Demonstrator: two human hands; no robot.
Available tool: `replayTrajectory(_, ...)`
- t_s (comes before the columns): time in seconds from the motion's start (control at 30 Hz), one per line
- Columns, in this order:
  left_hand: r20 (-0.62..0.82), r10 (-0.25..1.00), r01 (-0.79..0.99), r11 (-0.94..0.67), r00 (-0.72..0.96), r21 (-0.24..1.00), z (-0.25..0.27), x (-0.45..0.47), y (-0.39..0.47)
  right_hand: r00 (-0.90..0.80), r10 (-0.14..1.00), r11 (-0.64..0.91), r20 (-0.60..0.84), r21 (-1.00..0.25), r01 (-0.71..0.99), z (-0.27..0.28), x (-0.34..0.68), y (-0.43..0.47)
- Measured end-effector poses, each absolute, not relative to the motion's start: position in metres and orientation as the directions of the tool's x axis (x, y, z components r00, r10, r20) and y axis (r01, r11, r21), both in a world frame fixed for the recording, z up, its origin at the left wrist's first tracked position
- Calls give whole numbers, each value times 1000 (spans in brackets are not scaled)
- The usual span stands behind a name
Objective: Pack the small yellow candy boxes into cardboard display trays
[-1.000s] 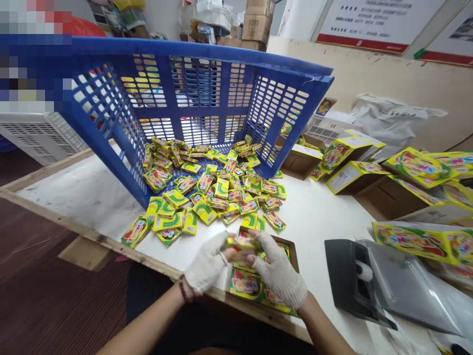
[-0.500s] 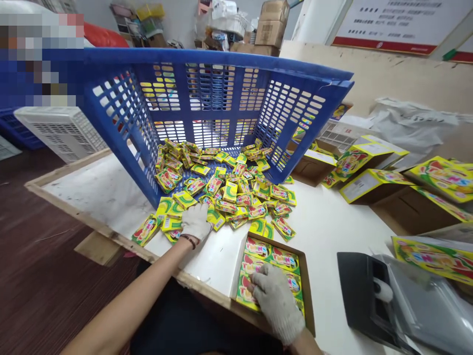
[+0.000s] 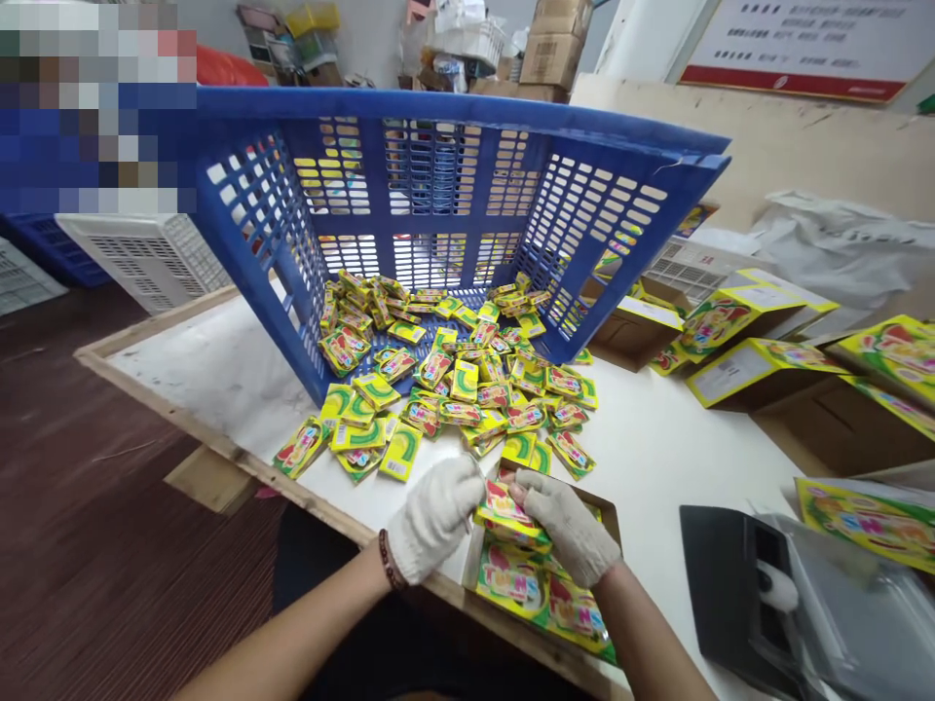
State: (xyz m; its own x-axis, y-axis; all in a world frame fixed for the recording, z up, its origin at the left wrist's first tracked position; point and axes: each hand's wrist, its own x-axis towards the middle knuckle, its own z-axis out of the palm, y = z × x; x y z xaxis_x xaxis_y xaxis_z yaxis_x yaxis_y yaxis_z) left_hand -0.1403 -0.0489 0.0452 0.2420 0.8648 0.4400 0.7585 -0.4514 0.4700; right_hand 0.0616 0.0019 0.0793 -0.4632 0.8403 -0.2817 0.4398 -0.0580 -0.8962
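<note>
Both of my hands wear pale knitted gloves and meet over an open shallow carton (image 3: 472, 565). Between them is a small yellow-and-green box (image 3: 507, 508) with colourful lettering, tilted above the carton. My left hand (image 3: 440, 511) is closed, its curled fingertips at the left end of this small box. My right hand (image 3: 574, 526) grips it from the right with thumb and fingers. Similar small boxes (image 3: 511, 584) lie face up in rows in the carton, partly hidden by my right hand. A loose heap of small boxes (image 3: 464, 380) lies just beyond.
A blue plastic basket (image 3: 467, 219) lies on its side, the heap spilling from its mouth onto the white table (image 3: 650, 438). At right stand several printed cartons (image 3: 760, 370) and a black tape dispenser (image 3: 720, 584). The wooden table edge (image 3: 168, 409) runs along the left.
My left hand has come from the heap to the carton, meeting my right hand. My right hand has lifted slightly, and a small box is now raised between them. The view has shifted slightly.
</note>
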Motion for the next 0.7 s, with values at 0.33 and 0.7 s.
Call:
replayTrajectory(0.33, -35, 958, 952, 286, -283, 107, 4, -191, -30, -218, 976, 144, -31, -659, 738, 25, 76, -24)
replayTrajectory(0.7, -152, 956, 915, 287, -253, 284, 13, -200, -32, -266, 937, 345, 226, -479, 807, 34, 74, -22)
